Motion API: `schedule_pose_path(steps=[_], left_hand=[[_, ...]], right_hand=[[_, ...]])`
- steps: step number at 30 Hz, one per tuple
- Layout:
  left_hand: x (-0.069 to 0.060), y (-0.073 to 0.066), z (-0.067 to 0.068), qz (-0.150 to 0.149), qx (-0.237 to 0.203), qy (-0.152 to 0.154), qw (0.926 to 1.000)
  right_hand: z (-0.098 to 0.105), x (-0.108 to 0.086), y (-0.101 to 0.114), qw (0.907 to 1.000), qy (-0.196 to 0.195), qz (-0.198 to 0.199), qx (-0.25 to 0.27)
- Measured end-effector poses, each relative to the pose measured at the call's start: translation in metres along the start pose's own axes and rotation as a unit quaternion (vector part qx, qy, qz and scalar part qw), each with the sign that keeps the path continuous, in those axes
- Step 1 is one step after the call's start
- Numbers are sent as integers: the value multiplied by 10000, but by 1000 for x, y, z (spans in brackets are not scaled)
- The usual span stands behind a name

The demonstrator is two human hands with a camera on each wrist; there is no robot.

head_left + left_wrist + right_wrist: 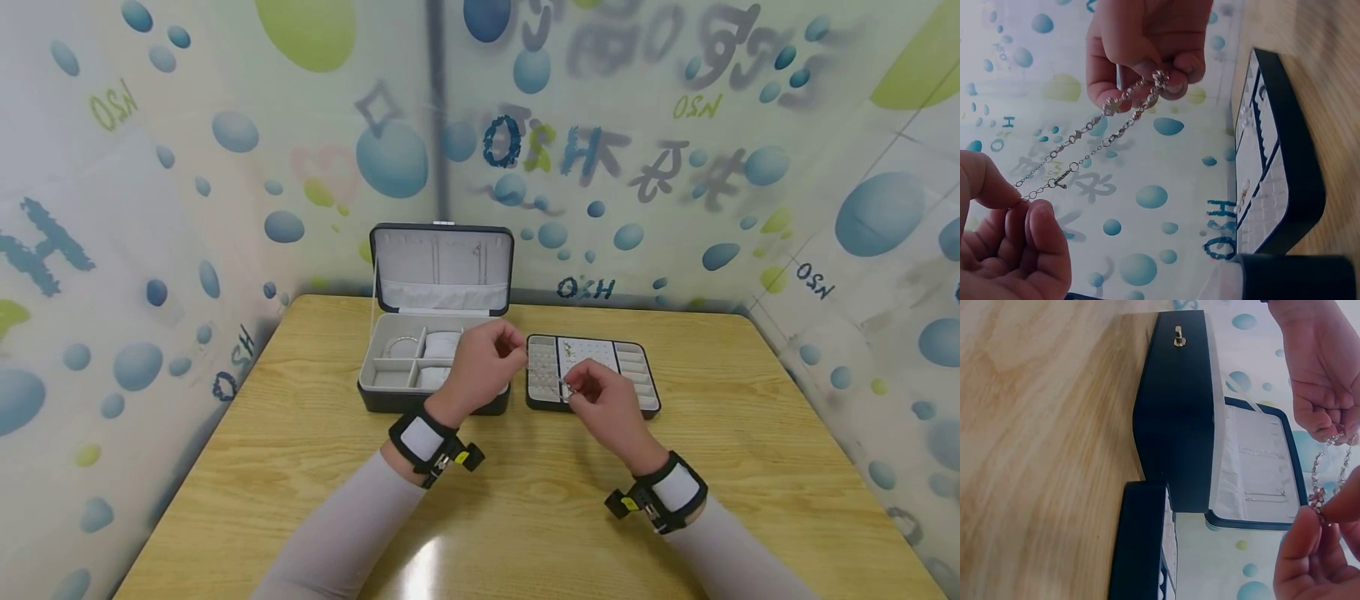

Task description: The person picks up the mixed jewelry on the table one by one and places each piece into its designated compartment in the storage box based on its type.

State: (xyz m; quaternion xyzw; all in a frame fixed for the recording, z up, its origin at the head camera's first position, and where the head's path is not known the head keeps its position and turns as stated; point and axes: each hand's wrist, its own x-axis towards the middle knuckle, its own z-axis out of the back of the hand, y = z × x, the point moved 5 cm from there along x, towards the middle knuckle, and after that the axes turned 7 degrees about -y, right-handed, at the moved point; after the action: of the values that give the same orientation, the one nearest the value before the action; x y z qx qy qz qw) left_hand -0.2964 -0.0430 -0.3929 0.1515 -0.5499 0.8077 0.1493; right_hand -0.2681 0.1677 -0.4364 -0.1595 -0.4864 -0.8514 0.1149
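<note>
A silver bracelet with charms and beads point(1110, 106) hangs in a loop between both hands. At its thin chain end, by the clasp, my left hand point(483, 362) pinches the links between thumb and forefinger. The beaded part is pinched by the fingertips of my right hand point(606, 408), over the jewelry tray point(654, 412). My left hand is above the right side of the open jewelry box point(386, 403), hiding some of its compartments. In the head view the bracelet is too fine to make out fully.
The box's raised lid point(442, 292) carries thin necklaces point(1266, 492) on its lining. A bangle point(401, 340) lies in one compartment, and white cushions point(442, 343) fill others. Small earrings sit on the tray's middle panel point(596, 350). Patterned curtains point(600, 167) surround the wooden table point(300, 467).
</note>
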Motion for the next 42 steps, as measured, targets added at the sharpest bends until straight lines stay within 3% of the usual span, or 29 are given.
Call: schedule_pose_path(steps=[7,13,19,28,42], left_hand=[[1,-3,5,-619,269,-168,9976],[2,-1,4,-860,344,-191,9955],[2,-2,2,-997,419,-145,9940],[2,-4,4,-1220,518,-326,9906],[4,-4,8,-1202,423,-366,9912]], right_hand=[[-7,-3,-2,9997,166,9,197],[-13,-5,0,9987,333,-14,379],[-16,-8,1,9982,391,33,457],[-19,-8,0,9980,421,-52,475],[-28,-12,-3,9981,499,-166,337]])
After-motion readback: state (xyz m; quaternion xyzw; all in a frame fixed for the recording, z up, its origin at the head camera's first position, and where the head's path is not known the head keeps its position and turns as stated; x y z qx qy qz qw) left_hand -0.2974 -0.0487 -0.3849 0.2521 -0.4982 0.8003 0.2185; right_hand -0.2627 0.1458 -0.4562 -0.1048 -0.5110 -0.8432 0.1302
